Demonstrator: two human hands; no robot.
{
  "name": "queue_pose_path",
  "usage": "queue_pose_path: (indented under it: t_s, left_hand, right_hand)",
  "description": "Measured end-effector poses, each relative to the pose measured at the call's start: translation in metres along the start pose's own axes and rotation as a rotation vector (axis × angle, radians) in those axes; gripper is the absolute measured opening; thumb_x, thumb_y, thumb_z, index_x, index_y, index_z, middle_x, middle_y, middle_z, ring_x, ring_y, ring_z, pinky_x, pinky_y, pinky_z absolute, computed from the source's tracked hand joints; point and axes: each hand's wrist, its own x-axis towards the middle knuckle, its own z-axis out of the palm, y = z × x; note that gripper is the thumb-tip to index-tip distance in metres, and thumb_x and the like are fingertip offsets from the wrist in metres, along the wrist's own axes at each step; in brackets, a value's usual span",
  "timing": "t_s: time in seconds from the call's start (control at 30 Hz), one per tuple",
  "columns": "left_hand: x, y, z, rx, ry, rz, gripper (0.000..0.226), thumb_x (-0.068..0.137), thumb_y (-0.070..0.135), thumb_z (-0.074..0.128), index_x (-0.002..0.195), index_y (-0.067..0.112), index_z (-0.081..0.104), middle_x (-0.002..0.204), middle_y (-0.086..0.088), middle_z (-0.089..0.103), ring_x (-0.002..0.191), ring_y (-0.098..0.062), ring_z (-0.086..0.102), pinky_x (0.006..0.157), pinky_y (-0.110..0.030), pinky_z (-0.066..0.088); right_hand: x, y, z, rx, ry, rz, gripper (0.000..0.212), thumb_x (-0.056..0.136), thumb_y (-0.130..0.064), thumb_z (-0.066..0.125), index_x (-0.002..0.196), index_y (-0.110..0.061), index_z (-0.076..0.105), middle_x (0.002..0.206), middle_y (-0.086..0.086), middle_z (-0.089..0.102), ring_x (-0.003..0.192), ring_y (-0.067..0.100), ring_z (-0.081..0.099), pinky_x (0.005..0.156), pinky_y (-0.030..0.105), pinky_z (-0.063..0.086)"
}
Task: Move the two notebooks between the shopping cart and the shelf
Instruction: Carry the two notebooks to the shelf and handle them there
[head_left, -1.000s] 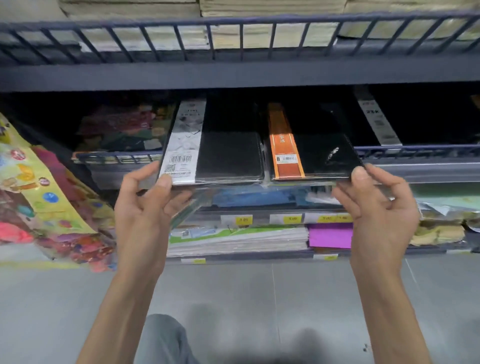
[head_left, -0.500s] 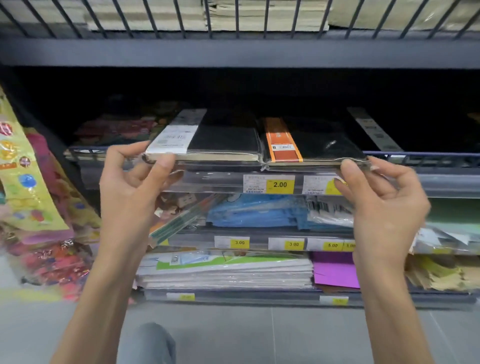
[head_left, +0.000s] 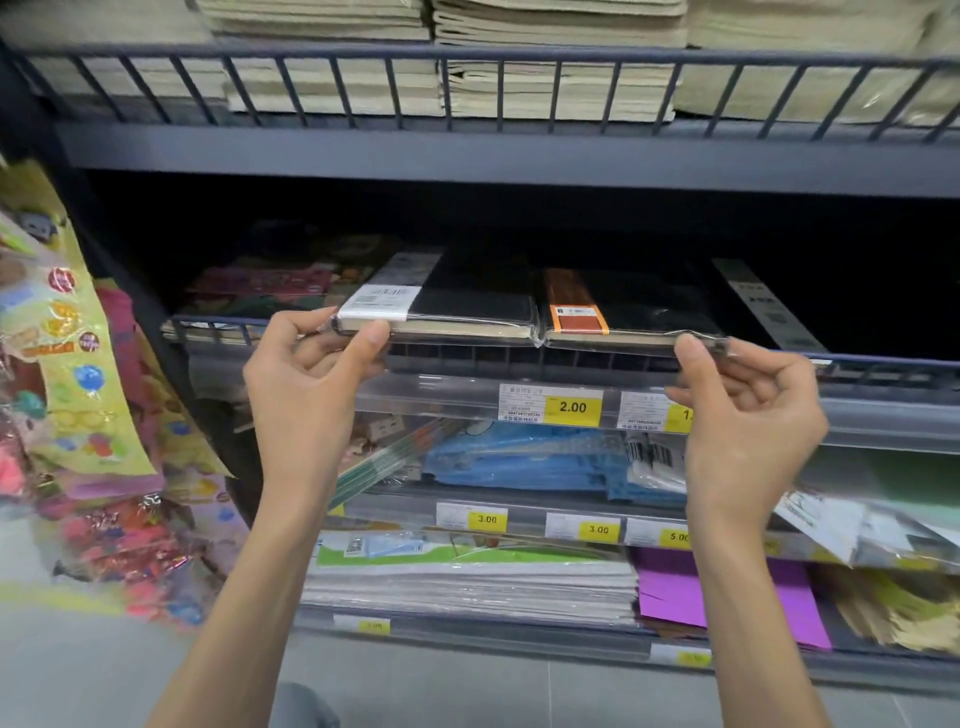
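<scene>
Nearest the camera, two bare forearms rose from the bottom edge towards the shelving. The left hand (head_left: 311, 384) had its fingers curled, thumb pressed on the near left corner of a black notebook with a white band (head_left: 467, 306). The right hand (head_left: 748, 415) pinched the near right corner of a black notebook with an orange band (head_left: 634, 312), the other fingers loosely bent. The two plastic-wrapped notebooks lay flat, side by side and touching, held just above the wire front rail of the middle shelf (head_left: 893, 364), their far ends reaching into its dark interior; whether they rested on anything there could not be told. Just below the rail a yellow price tag (head_left: 573, 407) read 2.00. Lower down lay blue packets (head_left: 519, 457) and purple paper (head_left: 727, 597). Coloured sticker packs (head_left: 78, 364) hung at the left. Farthest up, beige paper stacks (head_left: 561, 88) sat behind the top shelf's rail.
</scene>
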Motion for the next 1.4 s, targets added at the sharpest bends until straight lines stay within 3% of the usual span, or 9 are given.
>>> queue_pose_path:
  t_s: [0.2, 0.33, 0.63, 0.93, 1.2, 1.4]
  left_hand:
    - [0.009, -0.006, 0.004, 0.137, 0.016, 0.062, 0.033, 0.087, 0.032, 0.077, 0.107, 0.016, 0.057, 0.088, -0.005, 0.072, 0.068, -0.017, 0.073, 0.06, -0.026, 0.057]
    - [0.016, -0.011, 0.006, 0.185, 0.026, 0.072, 0.03, 0.086, 0.036, 0.078, 0.102, 0.023, 0.057, 0.081, -0.002, 0.069, 0.055, -0.017, 0.066, 0.053, -0.031, 0.054]
    - [0.023, -0.018, 0.01, 0.208, 0.042, 0.071, 0.038, 0.085, 0.041, 0.077, 0.107, 0.015, 0.06, 0.076, 0.0, 0.067, 0.054, -0.016, 0.062, 0.056, -0.036, 0.055]
    - [0.025, -0.021, 0.011, 0.23, 0.044, 0.083, 0.04, 0.085, 0.043, 0.076, 0.106, 0.015, 0.059, 0.073, 0.003, 0.065, 0.054, -0.015, 0.061, 0.062, -0.039, 0.054]
    - [0.024, -0.023, 0.009, 0.245, 0.032, 0.096, 0.041, 0.084, 0.05, 0.075, 0.106, 0.019, 0.059, 0.078, -0.001, 0.067, 0.07, -0.031, 0.065, 0.069, -0.049, 0.056]
    - [0.022, -0.021, 0.007, 0.26, 0.014, 0.07, 0.039, 0.085, 0.05, 0.074, 0.107, 0.021, 0.059, 0.08, 0.003, 0.067, 0.072, -0.029, 0.066, 0.07, -0.037, 0.055]
  right_hand:
    - [0.008, 0.01, 0.008, -0.073, 0.004, -0.019, 0.031, 0.083, -0.031, 0.081, 0.1, -0.015, 0.062, 0.088, 0.005, 0.068, 0.082, 0.025, 0.067, 0.068, 0.036, 0.059]
    - [0.011, 0.013, 0.012, -0.069, 0.007, -0.034, 0.03, 0.083, -0.032, 0.081, 0.099, -0.016, 0.062, 0.084, -0.001, 0.065, 0.075, 0.01, 0.06, 0.074, 0.019, 0.052]
    - [0.02, 0.018, 0.017, -0.161, 0.01, -0.076, 0.03, 0.084, -0.036, 0.079, 0.098, -0.016, 0.063, 0.072, -0.009, 0.058, 0.058, 0.0, 0.05, 0.067, 0.011, 0.045]
    - [0.021, 0.017, 0.016, -0.194, 0.002, -0.069, 0.031, 0.085, -0.037, 0.078, 0.101, -0.015, 0.063, 0.072, -0.008, 0.055, 0.055, -0.003, 0.048, 0.066, 0.006, 0.043]
    - [0.021, 0.015, 0.013, -0.229, -0.021, -0.072, 0.035, 0.085, -0.041, 0.077, 0.105, -0.014, 0.064, 0.074, -0.008, 0.059, 0.058, -0.003, 0.05, 0.066, 0.007, 0.043]
    - [0.023, 0.014, 0.008, -0.311, -0.066, -0.09, 0.033, 0.087, -0.044, 0.073, 0.106, -0.018, 0.062, 0.076, -0.013, 0.06, 0.064, -0.002, 0.054, 0.067, 0.012, 0.046]
